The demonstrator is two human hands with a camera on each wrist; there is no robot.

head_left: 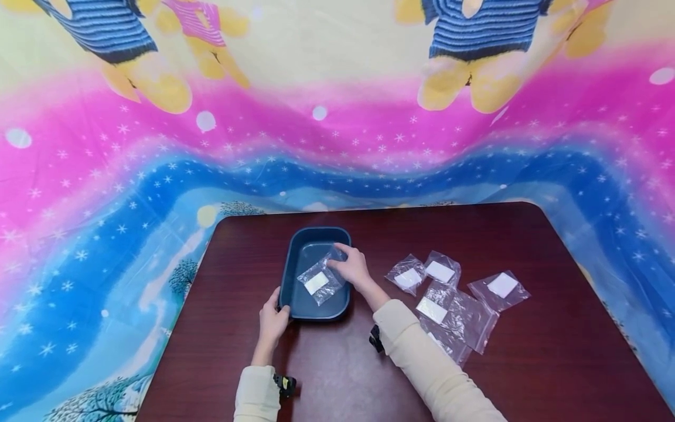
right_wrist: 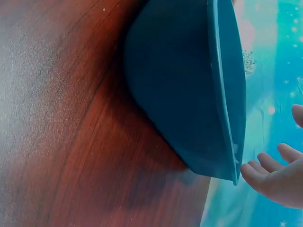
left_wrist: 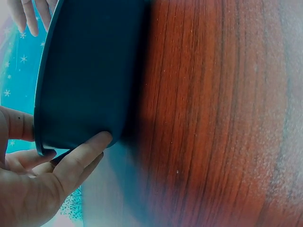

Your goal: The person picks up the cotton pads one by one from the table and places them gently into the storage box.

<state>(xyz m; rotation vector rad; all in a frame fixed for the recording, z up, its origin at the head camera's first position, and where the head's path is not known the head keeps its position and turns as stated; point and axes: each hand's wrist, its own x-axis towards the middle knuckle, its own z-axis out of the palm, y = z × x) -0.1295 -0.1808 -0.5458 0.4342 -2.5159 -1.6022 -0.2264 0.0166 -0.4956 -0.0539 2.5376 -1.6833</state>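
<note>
Bagged white card lies inside dark blue tray, 1 hand gripping the rim

1 clear plastic bag point(head_left: 330, 275) with a white card point(head_left: 316, 283) in it lies slantwise in the dark blue tray point(head_left: 311, 309), just left of centre in the head view. The tray is rectangular with rounded corners, its long sides running up the frame. The right hand point(head_left: 352, 268) reaches over the tray's right rim, fingertips at the bag's upper right edge; the right wrist view shows its thumb and fingers apart. Whether they touch the plastic, I cannot tell. The left hand point(head_left: 272, 324) is clamped on the tray's lower left corner, thumb at the rim and fingers against the outer wall.

Right of the tray, at least 5 more clear bags point(head_left: 503, 285), most with white cards showing, lie overlapping on the dark red-brown wooden table point(head_left: 548, 351). Both forearms wear cream sleeves point(head_left: 437, 363), rising from the bottom edge, with a black device point(head_left: 286, 385) at each wrist. A pink, blue and cream printed cloth point(head_left: 337, 140) with snowflakes and yellow figures fills the upper frame.
</note>
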